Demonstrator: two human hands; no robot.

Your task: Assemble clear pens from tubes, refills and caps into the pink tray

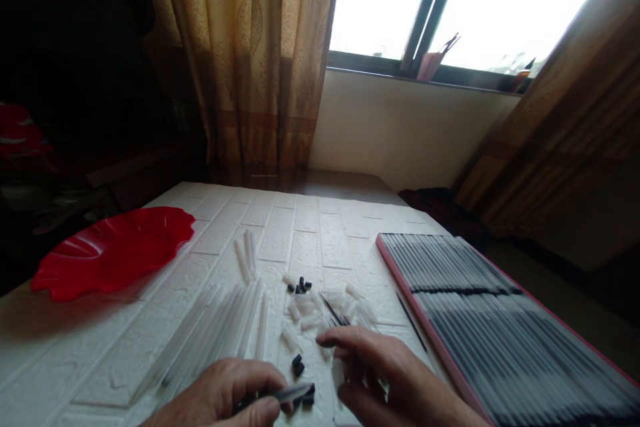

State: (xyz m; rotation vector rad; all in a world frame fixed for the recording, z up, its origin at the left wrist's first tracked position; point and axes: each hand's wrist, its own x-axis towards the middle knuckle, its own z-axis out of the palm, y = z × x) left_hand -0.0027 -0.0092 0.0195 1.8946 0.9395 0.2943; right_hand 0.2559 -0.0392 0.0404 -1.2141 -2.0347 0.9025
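Note:
At the bottom of the head view, my left hand (235, 390) is closed around a slim dark pen-like stick (290, 392), its pale tip pointing right. Just beyond that tip lie small black plugs (309, 395), with a couple more black plugs (299, 365) a little farther off. My right hand (380, 367) has its fingers apart, low over a pile of short translucent caps (307, 310). Beside its index finger lie thin dark sticks (333, 310). Long translucent tubes (220, 320) lie in a bundle beyond my left hand.
A pink-edged tray (400, 280) with two rows of filled grey tubes stands at right, a thin dark rod (413, 323) beside it. The red scalloped dish (115, 250) sits at left. Several shorter tubes (246, 255) lie mid-table. Curtains (250, 47) and a window are behind.

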